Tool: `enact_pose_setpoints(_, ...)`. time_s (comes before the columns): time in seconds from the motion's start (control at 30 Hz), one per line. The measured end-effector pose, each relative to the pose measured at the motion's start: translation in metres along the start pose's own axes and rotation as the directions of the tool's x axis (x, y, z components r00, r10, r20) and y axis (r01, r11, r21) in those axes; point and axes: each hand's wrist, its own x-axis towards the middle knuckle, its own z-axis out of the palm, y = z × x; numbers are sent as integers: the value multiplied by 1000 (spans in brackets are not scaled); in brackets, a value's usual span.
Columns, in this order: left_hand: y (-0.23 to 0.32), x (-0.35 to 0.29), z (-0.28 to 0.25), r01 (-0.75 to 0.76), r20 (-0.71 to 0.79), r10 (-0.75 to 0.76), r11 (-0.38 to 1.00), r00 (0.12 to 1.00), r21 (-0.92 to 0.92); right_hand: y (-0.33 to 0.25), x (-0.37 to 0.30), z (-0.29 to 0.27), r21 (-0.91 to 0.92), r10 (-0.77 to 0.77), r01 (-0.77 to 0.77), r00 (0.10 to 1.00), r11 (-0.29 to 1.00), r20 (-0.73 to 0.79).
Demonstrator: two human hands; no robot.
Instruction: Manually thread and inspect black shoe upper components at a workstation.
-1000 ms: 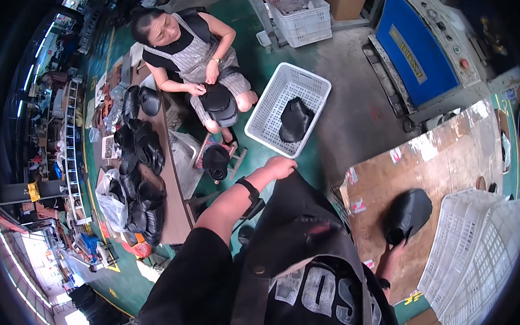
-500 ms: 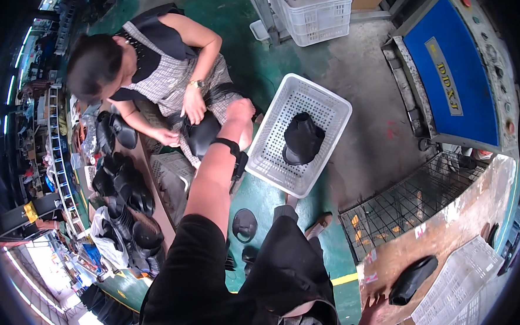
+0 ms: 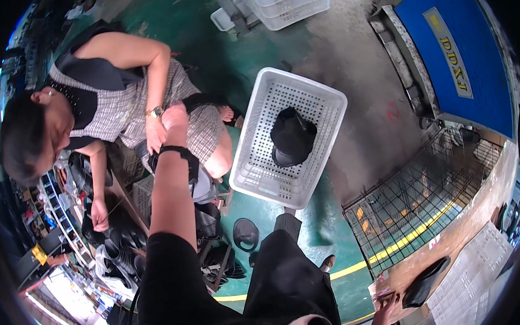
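My left hand (image 3: 174,116), with a black band on its wrist, reaches out to a seated co-worker's lap and touches that person's hand (image 3: 153,133). Its fingers are curled, and whether anything is in them is hidden. At the lower right my right hand (image 3: 387,304) rests with fingers apart on the edge of a brown table (image 3: 453,252), just beside a black shoe-shaped piece (image 3: 424,281). A white perforated basket (image 3: 254,163) stands on the green floor to the right of my left arm, holding one black piece (image 3: 293,137).
A wire grid rack (image 3: 414,195) stands between basket and table. A blue machine (image 3: 454,52) is at the upper right, with stacked white crates (image 3: 293,2) at the top. Another black piece (image 3: 246,234) lies on the floor. Several black pieces (image 3: 120,243) pile up at the left.
My head has dipped toward the co-worker. My left hand went from beside the basket to the co-worker's lap. My right hand stayed by the black piece on the table.
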Motion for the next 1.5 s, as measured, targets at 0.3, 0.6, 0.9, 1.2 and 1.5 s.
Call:
enact_pose_setpoints(0.3, -10, -28, -17, -121, -165, 73, 945, 984, -302, 16, 15, 6, 38, -7, 2, 992, 999, 127)
enact_pose_setpoints(0.6, 12, -123, -84, -34, 26, 236, 248, 971, -968, 18, 19, 28, 83, 27, -39, 991, 996, 134)
enact_pose_setpoints(0.9, 73, -380, -240, -72, -243, 592, -298, 769, -952, 15, -15, 4, 78, -320, 314, 878, 946, 357)
enact_pose_setpoints(1.2, 152, -668, -303, 48, -297, 896, -330, 330, -943, -173, -164, -54, 496, -506, -102, -194, 863, 840)
enact_pose_setpoints(1.5, 217, -794, -326, -620, -214, 970, -100, 113, -779, -168, -56, -195, 822, -790, -13, 269, 570, 551)
